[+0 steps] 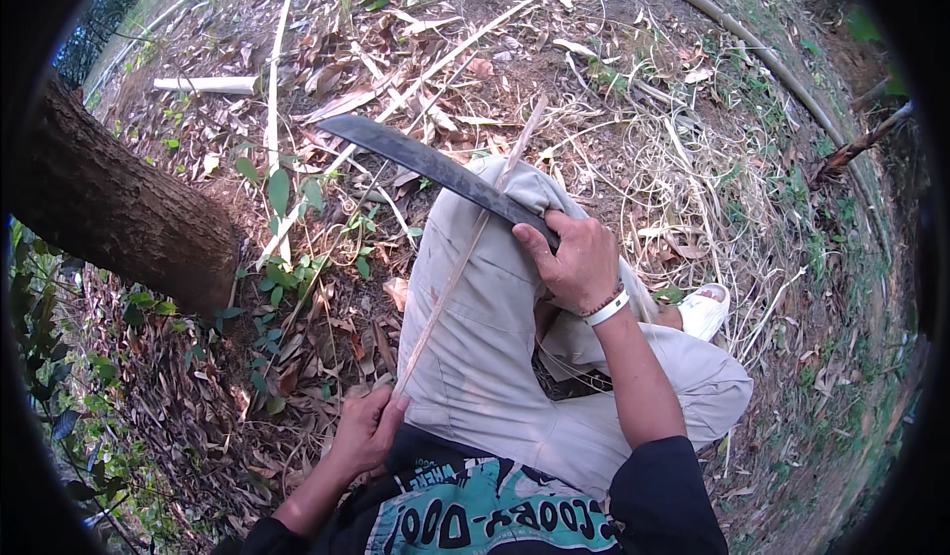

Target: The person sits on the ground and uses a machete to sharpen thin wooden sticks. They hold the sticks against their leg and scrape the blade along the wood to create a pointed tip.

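Note:
My right hand [579, 263] is closed round the near end of a machete [426, 164], its dark blade pointing to the far left with the tip slightly curved. A long, thin, pale bamboo strip [450, 283] is pinched at its near end in my left hand [361, 431], beside my hip. From there the strip runs up over my raised knee, clad in beige trousers [475, 337], and passes beneath the blade at the knee. Its far end sticks out past the blade. Whether the edge touches the strip, I cannot tell. My right hand hides the machete's handle.
A thick tree trunk [129, 199] leans in at the left. Split bamboo pieces [208, 85] lie ahead on the leaf litter, and a heap of curly shavings [643, 169] spreads to the right. A long pole [752, 46] curves along the far right. Small green plants [282, 283] grow near the trunk.

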The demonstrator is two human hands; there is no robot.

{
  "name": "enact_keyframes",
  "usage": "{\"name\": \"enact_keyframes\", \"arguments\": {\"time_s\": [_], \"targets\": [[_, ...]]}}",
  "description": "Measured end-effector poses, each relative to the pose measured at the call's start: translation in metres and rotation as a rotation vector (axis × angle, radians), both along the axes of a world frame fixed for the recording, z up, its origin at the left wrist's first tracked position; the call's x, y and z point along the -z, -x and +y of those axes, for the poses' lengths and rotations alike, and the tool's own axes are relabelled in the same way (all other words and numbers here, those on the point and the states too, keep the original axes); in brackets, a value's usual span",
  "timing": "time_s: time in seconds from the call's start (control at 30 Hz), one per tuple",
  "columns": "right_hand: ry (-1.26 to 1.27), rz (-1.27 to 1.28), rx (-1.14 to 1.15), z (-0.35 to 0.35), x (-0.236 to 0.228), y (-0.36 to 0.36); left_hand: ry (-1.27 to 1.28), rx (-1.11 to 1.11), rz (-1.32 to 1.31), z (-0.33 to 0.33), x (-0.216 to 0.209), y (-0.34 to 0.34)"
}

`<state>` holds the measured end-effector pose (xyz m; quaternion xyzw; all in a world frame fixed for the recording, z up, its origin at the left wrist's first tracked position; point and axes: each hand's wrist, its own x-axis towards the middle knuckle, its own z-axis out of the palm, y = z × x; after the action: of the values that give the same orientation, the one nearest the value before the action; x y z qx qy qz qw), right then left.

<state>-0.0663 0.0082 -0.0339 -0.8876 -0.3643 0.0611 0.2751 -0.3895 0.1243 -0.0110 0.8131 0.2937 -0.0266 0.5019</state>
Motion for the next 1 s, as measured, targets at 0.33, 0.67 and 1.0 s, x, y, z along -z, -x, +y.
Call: {"name": "enact_keyframes", "arguments": {"time_s": [0.33,0.67,1.0], "targets": [[0.014,-0.04,-0.076,-0.01,-0.01,0.009,-0.078,0.021,-0.002,0.01,-0.032,-0.037],[0.012,0.039,-0.127,-0.007,-0.017,0.001,0.202,0.054,-0.001,0.036,-0.025,-0.202],[0.08,0.042,-0.205,-0.012,-0.016,0.0,0.042,0.054,-0.009,0.013,-0.016,-0.138]]}}
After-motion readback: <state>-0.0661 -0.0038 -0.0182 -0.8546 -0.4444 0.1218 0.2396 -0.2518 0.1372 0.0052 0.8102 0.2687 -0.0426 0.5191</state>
